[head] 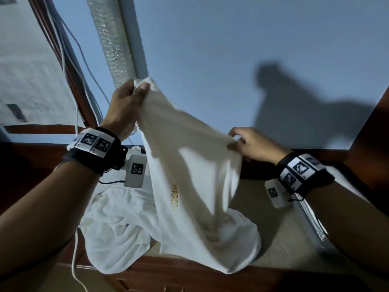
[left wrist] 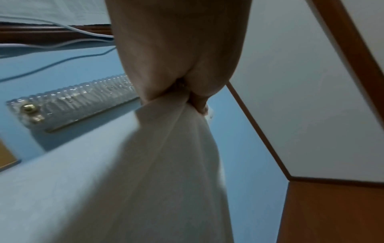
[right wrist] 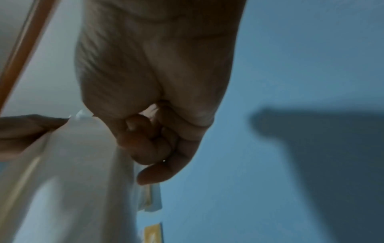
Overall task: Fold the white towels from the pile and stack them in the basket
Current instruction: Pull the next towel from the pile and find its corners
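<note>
Two hands (head: 126, 106) — one raised towel (head: 189, 165), one towel pile (head: 117, 224).

The right hand (right wrist: 158, 102) is pinching the top edge of a white towel (right wrist: 79, 164), fingers curled, while the left hand (right wrist: 25, 131) is gripping it beside a blue wall (right wrist: 290, 65) carrying a shadow (right wrist: 332, 148).

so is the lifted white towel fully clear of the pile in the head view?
No: the lifted white cloth towel, held by both hands, has its lower end resting on the crumpled white towel pile.
</note>
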`<action>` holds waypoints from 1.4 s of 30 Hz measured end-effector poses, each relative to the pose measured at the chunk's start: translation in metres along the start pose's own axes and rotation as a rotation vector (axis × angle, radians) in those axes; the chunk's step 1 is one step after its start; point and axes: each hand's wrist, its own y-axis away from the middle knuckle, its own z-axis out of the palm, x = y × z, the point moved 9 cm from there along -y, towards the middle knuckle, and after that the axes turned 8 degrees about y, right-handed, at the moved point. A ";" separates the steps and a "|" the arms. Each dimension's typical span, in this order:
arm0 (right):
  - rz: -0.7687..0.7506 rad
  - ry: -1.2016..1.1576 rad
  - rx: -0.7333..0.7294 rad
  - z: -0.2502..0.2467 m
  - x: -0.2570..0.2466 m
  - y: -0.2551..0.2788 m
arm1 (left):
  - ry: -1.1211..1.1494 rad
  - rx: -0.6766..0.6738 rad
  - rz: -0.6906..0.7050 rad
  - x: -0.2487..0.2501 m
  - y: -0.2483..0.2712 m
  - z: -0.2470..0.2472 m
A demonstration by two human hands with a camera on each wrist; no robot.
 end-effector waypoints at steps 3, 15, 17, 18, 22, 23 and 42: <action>-0.012 0.160 0.108 -0.040 0.007 -0.017 | 0.027 0.058 -0.024 -0.008 -0.004 -0.009; -0.121 -0.184 0.277 -0.135 -0.022 -0.018 | 0.018 0.055 -0.011 0.019 -0.025 -0.003; -0.101 -0.049 0.229 -0.124 -0.011 -0.014 | -0.030 0.039 -0.009 0.019 -0.026 0.001; -0.084 -0.004 0.214 -0.119 -0.004 -0.013 | -0.060 0.023 -0.012 0.018 -0.026 0.003; -0.016 0.051 0.187 -0.106 0.023 -0.011 | -0.100 -0.016 -0.031 0.006 -0.026 0.006; -0.007 0.055 0.175 -0.106 0.027 -0.010 | -0.097 -0.004 -0.040 0.004 -0.025 0.006; 0.175 -0.017 -0.418 0.007 0.093 0.067 | -0.161 0.224 -0.012 -0.010 -0.051 -0.065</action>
